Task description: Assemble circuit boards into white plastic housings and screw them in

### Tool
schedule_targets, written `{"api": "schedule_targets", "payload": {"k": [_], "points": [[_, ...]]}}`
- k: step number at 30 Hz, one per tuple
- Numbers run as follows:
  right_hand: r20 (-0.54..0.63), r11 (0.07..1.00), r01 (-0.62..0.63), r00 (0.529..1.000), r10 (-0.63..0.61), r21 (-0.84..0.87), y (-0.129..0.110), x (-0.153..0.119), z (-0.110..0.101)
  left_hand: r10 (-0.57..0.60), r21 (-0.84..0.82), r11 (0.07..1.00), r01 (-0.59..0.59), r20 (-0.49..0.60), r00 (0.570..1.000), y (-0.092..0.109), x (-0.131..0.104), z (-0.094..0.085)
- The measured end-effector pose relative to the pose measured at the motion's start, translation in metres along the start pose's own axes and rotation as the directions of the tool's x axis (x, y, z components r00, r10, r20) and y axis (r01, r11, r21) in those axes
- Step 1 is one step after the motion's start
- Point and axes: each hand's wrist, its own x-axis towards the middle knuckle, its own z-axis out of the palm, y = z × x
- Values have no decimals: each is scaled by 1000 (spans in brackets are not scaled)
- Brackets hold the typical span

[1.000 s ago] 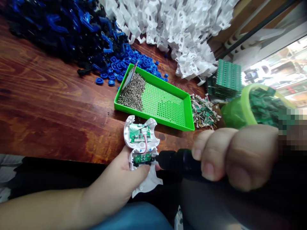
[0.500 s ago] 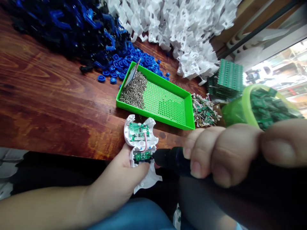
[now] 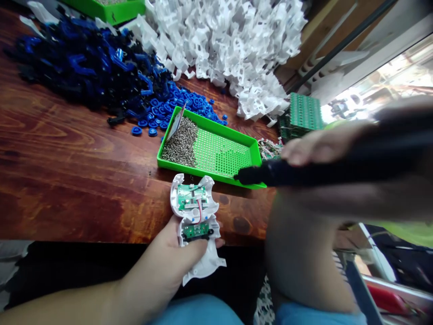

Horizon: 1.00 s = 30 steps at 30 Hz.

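My left hand is closed round an opened white plastic housing at the table's front edge, thumb across its lower half. The upper half carries a green circuit board. A smaller board sits in the lower half, with a red and white wire running between them. My right hand, smeared by motion, grips a black electric screwdriver. Its tip points left, over the front right part of a green perforated tray. Small metal screws fill the tray's left end; whether the tip carries one cannot be told.
Behind the tray lie blue button pieces, a heap of black and blue parts and a large pile of white shells. Stacked green circuit boards stand at the right. Another green tray is at the back left.
The screwdriver in my right hand has left the housing's lower board and moved up and right to the tray. My left hand still holds the housing. The view has shifted slightly.
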Motion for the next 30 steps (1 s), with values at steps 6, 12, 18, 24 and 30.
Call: {"api": "schedule_targets", "payload": {"k": [6, 12, 18, 24, 30], "points": [[82, 891, 454, 887, -454, 18, 48, 34, 38, -33, -88, 996, 32, -12, 999, -1, 2, 0], [114, 853, 520, 846, -521, 44, 57, 34, 40, -31, -88, 996, 30, -9, 999, -1, 1, -1], [87, 864, 501, 860, -504, 49, 58, 38, 40, -27, -82, 996, 27, -4, 1000, 1, 0, 0], [103, 870, 490, 864, -492, 51, 59, 40, 38, -37, -95, 995, 36, 0, 999, -1, 1, -2], [141, 891, 454, 883, -447, -18, 59, 37, 37, -21, -100, 995, 19, -26, 999, -2, 2, 0]]}}
